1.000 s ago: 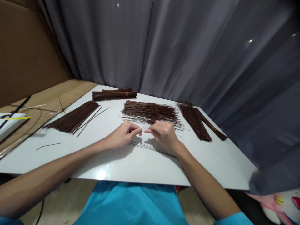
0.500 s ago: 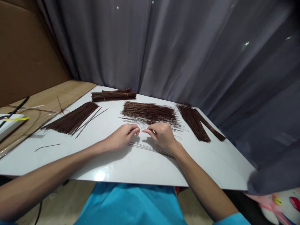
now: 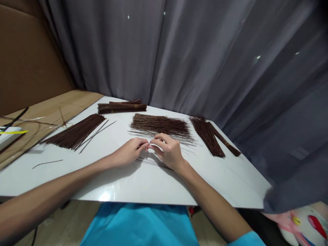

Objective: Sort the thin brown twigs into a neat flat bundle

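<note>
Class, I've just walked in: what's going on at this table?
At a white table, a person's left hand and right hand meet fingertip to fingertip, in a pinching grip on a thin pale stick. A loose heap of thin dark brown sticks lies beyond; a few separate sticks lie under the hands.

White table [image 3: 128, 186] strewn with brown sticks.
Tied bundles [image 3: 121, 106] lie at the far left, a fanned pile [image 3: 74, 133] on the left, a loose pile [image 3: 160, 124] at far centre and a right pile [image 3: 207, 135] beyond it. Thin sticks [image 3: 153, 163] lie mid-table, with a bent stick [image 3: 47, 163] near left.
</note>
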A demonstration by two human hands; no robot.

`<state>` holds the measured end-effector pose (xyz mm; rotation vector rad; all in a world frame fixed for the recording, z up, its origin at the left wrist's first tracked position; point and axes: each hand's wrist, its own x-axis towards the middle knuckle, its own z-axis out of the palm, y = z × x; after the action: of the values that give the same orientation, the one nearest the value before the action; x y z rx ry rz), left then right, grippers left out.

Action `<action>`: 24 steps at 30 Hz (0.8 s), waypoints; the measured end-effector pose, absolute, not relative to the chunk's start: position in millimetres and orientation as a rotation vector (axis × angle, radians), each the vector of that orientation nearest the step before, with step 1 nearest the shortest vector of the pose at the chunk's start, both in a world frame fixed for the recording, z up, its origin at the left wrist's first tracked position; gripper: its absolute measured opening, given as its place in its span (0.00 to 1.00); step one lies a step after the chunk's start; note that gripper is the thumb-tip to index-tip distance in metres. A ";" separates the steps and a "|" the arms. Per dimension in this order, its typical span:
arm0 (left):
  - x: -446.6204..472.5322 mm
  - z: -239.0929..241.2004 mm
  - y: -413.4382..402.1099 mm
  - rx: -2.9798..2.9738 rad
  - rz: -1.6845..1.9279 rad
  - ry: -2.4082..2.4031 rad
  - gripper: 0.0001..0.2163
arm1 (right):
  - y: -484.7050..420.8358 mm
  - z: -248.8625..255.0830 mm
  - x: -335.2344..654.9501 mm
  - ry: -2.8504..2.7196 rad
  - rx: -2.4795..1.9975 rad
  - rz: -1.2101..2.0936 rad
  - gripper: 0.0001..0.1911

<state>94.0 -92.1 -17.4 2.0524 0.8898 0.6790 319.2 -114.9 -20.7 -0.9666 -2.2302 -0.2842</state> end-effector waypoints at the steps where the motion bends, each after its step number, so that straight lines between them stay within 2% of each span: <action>1: 93.7 -18.0 -91.6 2.064 0.664 0.893 0.18 | -114.4 -22.6 320.2 -2.230 -0.957 -0.291 0.10; 13: 89.5 -16.9 -88.2 2.091 0.559 0.857 0.15 | -113.8 -25.9 325.4 -2.234 -0.917 -0.413 0.18; 24: 89.0 -14.6 -89.6 2.093 0.541 0.849 0.14 | -107.9 -26.3 332.6 -2.283 -0.892 -0.237 0.19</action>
<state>89.0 -89.6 -14.6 2.0930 0.8491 0.5410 332.6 -107.9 -26.3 -0.8917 -2.2830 -0.2368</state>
